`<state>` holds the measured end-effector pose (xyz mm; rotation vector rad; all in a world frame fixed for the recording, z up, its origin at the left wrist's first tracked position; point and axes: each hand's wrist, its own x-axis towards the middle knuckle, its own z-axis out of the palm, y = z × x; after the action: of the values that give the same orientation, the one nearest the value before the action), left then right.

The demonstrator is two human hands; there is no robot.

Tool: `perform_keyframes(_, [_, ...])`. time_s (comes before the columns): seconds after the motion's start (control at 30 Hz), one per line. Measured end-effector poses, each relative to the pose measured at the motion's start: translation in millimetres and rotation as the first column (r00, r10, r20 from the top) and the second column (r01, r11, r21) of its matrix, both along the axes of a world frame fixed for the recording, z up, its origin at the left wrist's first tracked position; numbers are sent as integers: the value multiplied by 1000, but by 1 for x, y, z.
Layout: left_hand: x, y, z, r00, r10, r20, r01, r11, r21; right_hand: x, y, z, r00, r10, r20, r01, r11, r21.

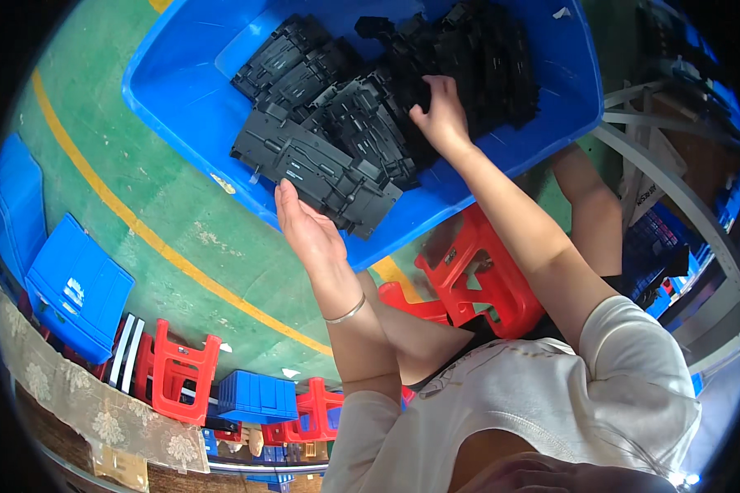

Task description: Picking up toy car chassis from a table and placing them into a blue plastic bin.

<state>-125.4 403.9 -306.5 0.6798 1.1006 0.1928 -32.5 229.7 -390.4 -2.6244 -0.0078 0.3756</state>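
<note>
"Head view: your hands?"

"My left hand (314, 238) touches the black panel (312, 168) inside the blue bin's (179, 90) near rim; my right hand (446, 123) is over black parts (497, 74) farther in. Whether either grips, I can't say."

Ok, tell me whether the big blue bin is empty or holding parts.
Holding parts: black molded pieces lie heaped inside the big blue bin, with the right hand at the heap.

On my feed, scuffed green floor (99, 99) spreads left of the right-hand grip (442, 117), crossed by a curving yellow line (179, 264). Lower left of the grip I see blue bins (82, 279), a red stool (182, 354) and floral cloth (103, 413); to its right, a grey metal frame (676, 167).
</note>
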Motion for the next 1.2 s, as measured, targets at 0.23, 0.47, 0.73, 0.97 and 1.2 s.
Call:
perform_keyframes(0.23, [3,1,4,998,54,-40,-52,998,31,12,-46,9,980,-196,25,169,895,413])
perform_keyframes(0.47, [3,0,2,997,69,-31,-68,998,12,11,-46,49,781,-384,-493,622,542,564])
perform_keyframes(0.73, [1,0,-3,983,140,-122,-134,989,60,6,-42,73,649,-177,-740,761,130,636])
perform_keyframes(0.97, [4,-2,4,996,-6,-94,15,996,93,0,-19,104,770,-81,-633,624,303,720])
perform_keyframes(1.2, [12,-24,-2,999,-47,24,45,995,84,-47,31,141,838,495,230,-543,797,263])
